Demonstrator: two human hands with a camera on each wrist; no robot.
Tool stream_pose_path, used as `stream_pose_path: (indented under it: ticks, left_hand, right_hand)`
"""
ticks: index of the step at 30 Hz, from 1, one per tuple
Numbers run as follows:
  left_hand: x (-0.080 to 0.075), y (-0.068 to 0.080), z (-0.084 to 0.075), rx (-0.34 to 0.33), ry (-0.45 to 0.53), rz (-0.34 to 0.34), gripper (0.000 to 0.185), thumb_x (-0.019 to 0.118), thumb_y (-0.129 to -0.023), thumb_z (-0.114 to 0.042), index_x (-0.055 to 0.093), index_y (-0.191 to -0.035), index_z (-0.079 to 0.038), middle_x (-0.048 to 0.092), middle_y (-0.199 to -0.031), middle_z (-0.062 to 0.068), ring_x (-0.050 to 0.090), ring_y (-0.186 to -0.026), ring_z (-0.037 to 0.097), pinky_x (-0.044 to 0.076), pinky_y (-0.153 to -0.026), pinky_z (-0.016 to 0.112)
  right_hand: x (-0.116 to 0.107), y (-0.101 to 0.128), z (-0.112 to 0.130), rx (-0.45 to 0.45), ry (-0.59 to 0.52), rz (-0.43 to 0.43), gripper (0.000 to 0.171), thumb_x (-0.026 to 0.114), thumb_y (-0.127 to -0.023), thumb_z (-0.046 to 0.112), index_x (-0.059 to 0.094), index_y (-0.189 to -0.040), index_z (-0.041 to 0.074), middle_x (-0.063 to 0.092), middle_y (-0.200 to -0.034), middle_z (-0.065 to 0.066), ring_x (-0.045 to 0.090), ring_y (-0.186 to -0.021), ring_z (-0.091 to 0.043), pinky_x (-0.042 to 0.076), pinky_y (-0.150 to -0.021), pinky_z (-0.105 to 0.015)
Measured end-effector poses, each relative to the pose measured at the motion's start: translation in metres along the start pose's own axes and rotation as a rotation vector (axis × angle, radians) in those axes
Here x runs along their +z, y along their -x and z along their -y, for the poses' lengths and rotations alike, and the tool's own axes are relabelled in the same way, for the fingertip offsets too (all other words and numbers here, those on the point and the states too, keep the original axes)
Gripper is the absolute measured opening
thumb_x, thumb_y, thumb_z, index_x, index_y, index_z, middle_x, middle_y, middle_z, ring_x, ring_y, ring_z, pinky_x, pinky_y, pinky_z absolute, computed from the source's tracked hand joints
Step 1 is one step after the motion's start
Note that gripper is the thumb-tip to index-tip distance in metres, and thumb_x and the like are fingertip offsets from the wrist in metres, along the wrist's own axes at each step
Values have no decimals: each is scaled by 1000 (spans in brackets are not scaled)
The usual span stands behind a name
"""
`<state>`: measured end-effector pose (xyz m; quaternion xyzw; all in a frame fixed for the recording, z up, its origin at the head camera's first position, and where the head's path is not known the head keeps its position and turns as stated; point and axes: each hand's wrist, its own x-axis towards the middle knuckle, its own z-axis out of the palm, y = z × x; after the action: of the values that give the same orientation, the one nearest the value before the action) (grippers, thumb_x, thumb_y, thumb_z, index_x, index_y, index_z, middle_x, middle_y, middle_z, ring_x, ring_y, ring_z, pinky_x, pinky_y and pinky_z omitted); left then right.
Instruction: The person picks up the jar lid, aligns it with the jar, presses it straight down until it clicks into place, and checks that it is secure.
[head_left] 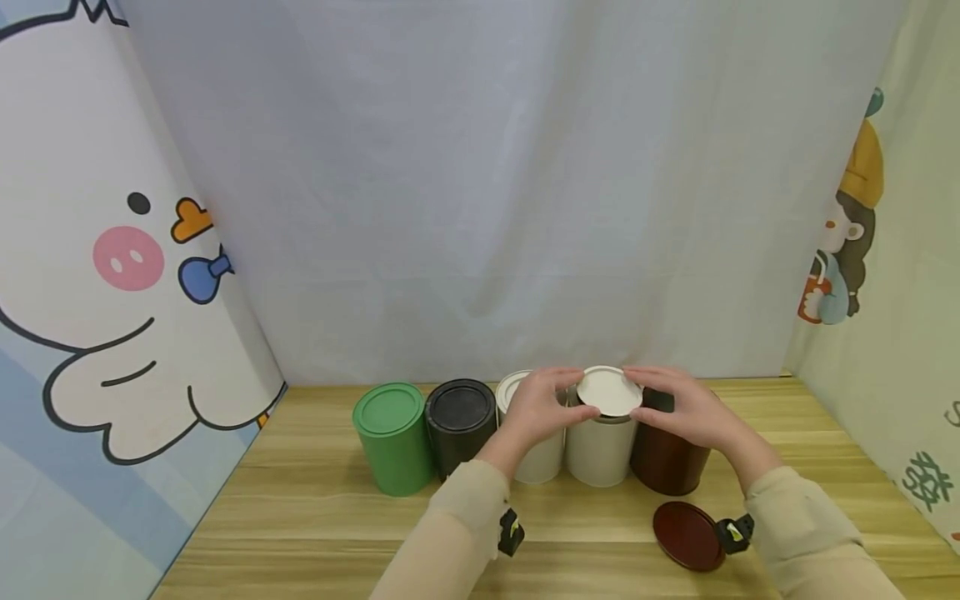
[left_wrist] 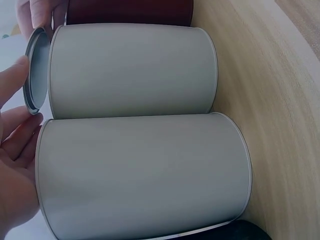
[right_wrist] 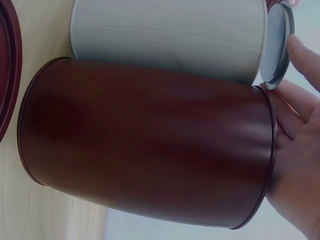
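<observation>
Both hands hold a white round lid (head_left: 609, 392) by its edges, just over the mouth of a white can (head_left: 600, 454). My left hand (head_left: 536, 408) pinches the lid's left side with thumb and fingers. On the opposite side, my right hand (head_left: 693, 408) pinches it the same way. A grey underside of the lid (left_wrist: 39, 72) shows in the left wrist view, close to the can's rim. Under my right hand stands a dark red can (head_left: 667, 467), its dark inside partly visible. Another white can (head_left: 542, 458) is beneath my left hand.
A green can (head_left: 401, 458) and a black can (head_left: 459, 408), both with lids on, continue the row to the left. In front of the dark red can, a dark red lid (head_left: 684, 537) lies on the wooden table (head_left: 300, 525). A pale curtain (head_left: 450, 208) hangs behind.
</observation>
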<state>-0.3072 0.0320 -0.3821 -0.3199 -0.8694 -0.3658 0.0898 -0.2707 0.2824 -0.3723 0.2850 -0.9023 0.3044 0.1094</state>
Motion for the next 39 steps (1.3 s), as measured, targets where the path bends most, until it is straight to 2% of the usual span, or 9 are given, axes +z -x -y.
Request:
stream_pose_path:
  ticks: [6,14,17,21,27,30,32,35,39]
  left_hand:
    - [-1,-4,1,24,-55,17,52,84,-82,-27,68,-126,-3,67,-126,8,60,-120,23,43,-104,29]
    - [0,-11,3,-17,-73,77,51,84,-80,-29,70,-124,-8,66,-127,5,60,-118,19,46,-100,25]
    - [0,-13,4,1,-86,88,38,85,-80,-28,75,-111,-10,71,-117,2,65,-101,13,49,-86,21]
    - [0,-15,4,24,-94,99,23,85,-79,-26,70,-87,-10,69,-91,-2,52,-73,10,41,-66,20]
    - [0,-15,4,8,-97,118,26,84,-80,-26,65,-80,-10,59,-77,-4,44,-67,9,35,-61,20]
    - [0,-15,4,1,-99,133,24,84,-81,-26,67,-83,-9,62,-78,-2,46,-67,11,37,-61,21]
    - [-1,-15,4,-11,-99,137,23,84,-81,-26,73,-92,-9,68,-87,-1,53,-72,11,41,-65,21]
    - [-3,-14,3,-50,-92,144,36,83,-82,-27,76,-111,-8,73,-108,2,64,-91,13,49,-78,22]
    - [-3,-13,2,-94,-84,151,50,83,-82,-30,70,-126,-8,67,-126,4,61,-116,18,48,-96,25]
  right_hand:
    - [2,-2,-4,-11,10,10,54,77,-87,15,58,-134,-5,54,-136,-25,45,-125,-48,38,-98,-66]
    - [3,-5,-8,0,37,29,53,76,-88,17,59,-133,-6,55,-134,-27,45,-124,-50,38,-98,-67]
    - [4,-6,-10,16,54,44,53,75,-88,18,59,-133,-6,55,-134,-27,45,-124,-50,38,-98,-66]
    - [4,-8,-10,32,69,60,53,76,-88,20,59,-132,-6,56,-132,-27,46,-123,-50,38,-98,-66]
    - [3,-11,-11,28,71,83,52,76,-89,20,60,-132,-5,58,-132,-25,48,-123,-48,39,-98,-65]
    - [2,-12,-11,18,75,93,52,76,-88,19,60,-132,-5,59,-131,-25,49,-122,-47,40,-98,-63]
    - [2,-12,-11,9,76,97,52,76,-88,19,60,-131,-6,59,-131,-25,50,-121,-47,41,-98,-63]
    - [1,-13,-12,-10,84,96,52,76,-88,20,61,-131,-6,60,-130,-24,51,-120,-46,41,-98,-62]
    - [1,-12,-12,-40,91,85,51,76,-88,19,61,-130,-6,60,-130,-24,52,-119,-46,42,-97,-62]
